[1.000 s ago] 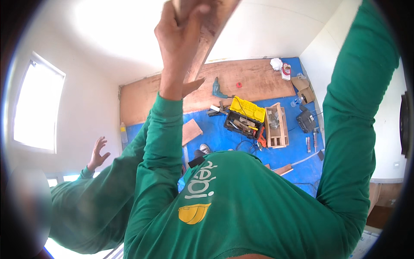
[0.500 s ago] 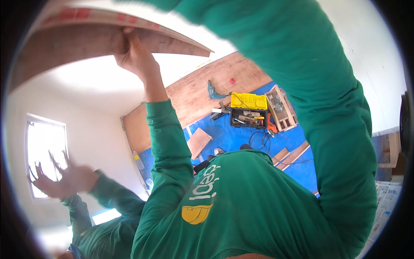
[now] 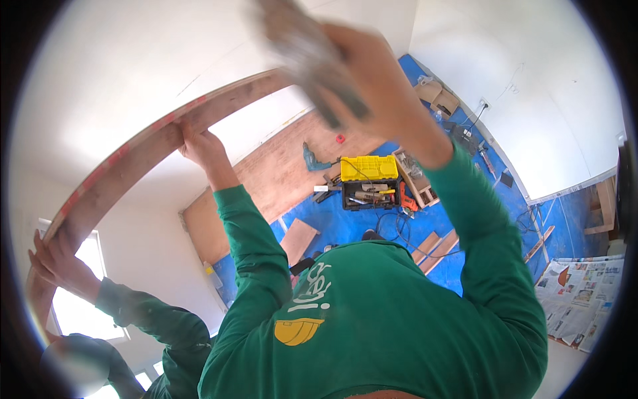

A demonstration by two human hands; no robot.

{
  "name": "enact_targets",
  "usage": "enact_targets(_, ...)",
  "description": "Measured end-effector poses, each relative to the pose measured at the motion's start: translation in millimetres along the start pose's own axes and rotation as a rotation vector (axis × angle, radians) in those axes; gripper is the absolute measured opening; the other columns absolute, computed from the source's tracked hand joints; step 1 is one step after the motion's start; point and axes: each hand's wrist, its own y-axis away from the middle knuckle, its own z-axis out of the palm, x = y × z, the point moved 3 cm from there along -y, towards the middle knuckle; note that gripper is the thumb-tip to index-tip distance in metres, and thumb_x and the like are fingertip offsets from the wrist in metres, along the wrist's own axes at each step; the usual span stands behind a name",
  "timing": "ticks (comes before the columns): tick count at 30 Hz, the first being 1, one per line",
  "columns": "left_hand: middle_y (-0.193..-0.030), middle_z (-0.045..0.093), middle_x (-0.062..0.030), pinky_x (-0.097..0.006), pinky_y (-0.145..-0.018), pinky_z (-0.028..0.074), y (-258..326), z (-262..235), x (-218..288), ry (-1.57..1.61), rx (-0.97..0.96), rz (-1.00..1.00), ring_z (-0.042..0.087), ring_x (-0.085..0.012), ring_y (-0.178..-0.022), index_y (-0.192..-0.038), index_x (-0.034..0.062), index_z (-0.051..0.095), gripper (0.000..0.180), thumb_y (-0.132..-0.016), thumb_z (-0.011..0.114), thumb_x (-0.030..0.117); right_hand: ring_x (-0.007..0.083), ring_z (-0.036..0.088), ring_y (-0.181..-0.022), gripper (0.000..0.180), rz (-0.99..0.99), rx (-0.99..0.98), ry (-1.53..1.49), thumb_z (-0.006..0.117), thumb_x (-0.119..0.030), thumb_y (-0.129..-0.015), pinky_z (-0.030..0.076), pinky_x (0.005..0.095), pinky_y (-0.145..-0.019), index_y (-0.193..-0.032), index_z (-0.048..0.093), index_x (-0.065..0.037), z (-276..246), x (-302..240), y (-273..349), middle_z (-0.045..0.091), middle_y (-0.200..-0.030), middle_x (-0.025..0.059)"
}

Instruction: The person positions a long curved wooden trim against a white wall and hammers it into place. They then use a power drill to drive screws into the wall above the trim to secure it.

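Left hand (image 3: pixel 205 149) raised, fingers tight on wooden board (image 3: pixel 136 154), right hand (image 3: pixel 385 86) up, fingers round blurred tool (image 3: pixel 306 56)

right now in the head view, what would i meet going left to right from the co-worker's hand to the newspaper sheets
Co-worker's hand → person's left hand on the long board → teal drill → yellow toolbox lid → orange tool → newspaper sheets.

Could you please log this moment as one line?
left hand: holding wooden board | right hand: holding blurred tool | co-worker's hand: on same board | toolbox: open, below
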Motion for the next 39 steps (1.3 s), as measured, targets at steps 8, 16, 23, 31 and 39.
enact_targets(8,-0.146,0.064,-0.0177,-0.041,-0.116,0.056,-12,-39,-72,-0.046,-0.078,-0.204,0.063,-0.03,-0.136,-0.145,-0.0075,0.056,0.042,-0.113,0.06,0.019,0.0134,0.06,-0.072,0.031,1.242,0.369,0.043,0.076,-0.027,-0.103,0.048,0.0399,-0.063,-0.114,0.073,0.001,-74,107,403,0.067,-0.076,0.0103)
enact_targets(16,-0.14,0.068,-0.0162,-0.047,-0.123,0.05,-17,-119,-174,0.043,-0.079,-0.326,0.063,-0.0298,-0.136,-0.133,-0.0062,0.067,0.04,-0.101,0.074,0.016,0.0213,0.068,-0.061,0.041,2.088,0.073,0.374,0.076,-0.04,-0.102,0.051,0.0446,-0.058,-0.1,0.076,0.001,-111,-12,711,0.064,-0.066,0.0084)
enact_targets(23,-0.139,0.07,-0.0159,-0.048,-0.124,0.049,-55,-165,-244,0.192,-0.03,-0.386,0.064,-0.0308,-0.135,-0.13,-0.0041,0.07,0.04,-0.097,0.081,0.015,0.0162,0.064,-0.059,0.049,2.37,0.407,0.317,0.075,-0.053,-0.102,0.05,0.037,-0.051,-0.11,0.077,-0.005,-68,-30,686,0.07,-0.08,0.0051)
enact_targets(31,-0.147,0.066,-0.0146,-0.052,-0.13,0.042,-95,-155,-316,0.475,-0.037,-0.52,0.057,-0.0328,-0.143,-0.135,-0.0028,0.067,0.056,-0.086,0.091,0.01,0.0143,0.061,-0.066,0.05,2.148,0.666,0.131,0.072,-0.054,-0.104,0.047,0.0328,-0.053,-0.12,0.079,-0.007,-27,108,566,0.065,-0.079,0.0041)
enact_targets(39,-0.146,0.066,-0.0147,-0.053,-0.132,0.039,-126,-102,-354,0.582,-0.003,-0.527,0.057,-0.0322,-0.142,-0.137,-0.0041,0.063,0.065,-0.081,0.095,0.008,0.0131,0.059,-0.062,0.045,1.881,0.64,0.237,0.072,-0.05,-0.105,0.048,0.0304,-0.054,-0.122,0.08,-0.009,-36,216,475,0.067,-0.079,0.0033)
